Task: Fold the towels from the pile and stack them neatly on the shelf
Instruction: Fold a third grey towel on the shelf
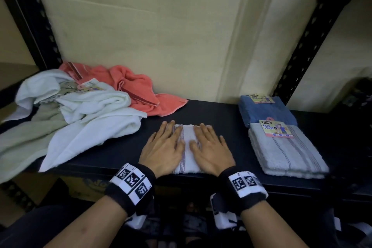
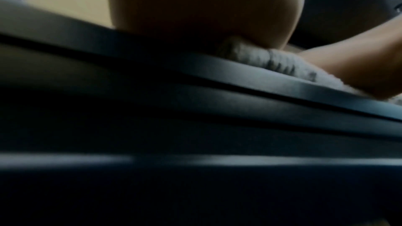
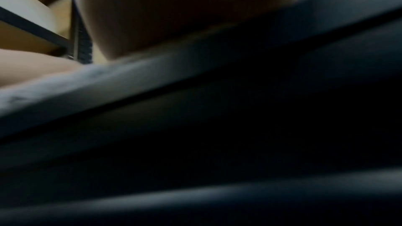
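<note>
Dark shelf [image 1: 217, 115] | left hand [image 1: 164, 150], right hand [image 1: 210, 150] flat, fingers straight, pressing folded towel [image 1: 188, 159]

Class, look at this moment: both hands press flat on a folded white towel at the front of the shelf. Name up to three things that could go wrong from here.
1. The striped white towel lies at the front edge of the shelf; lifting either the left hand or the right hand carelessly might drag it off.
2. The unfolded pile overhangs the shelf's left front edge and could slide down.
3. The grey folded towel only partly covers the blue one; adding a third may give a crooked stack.
</note>
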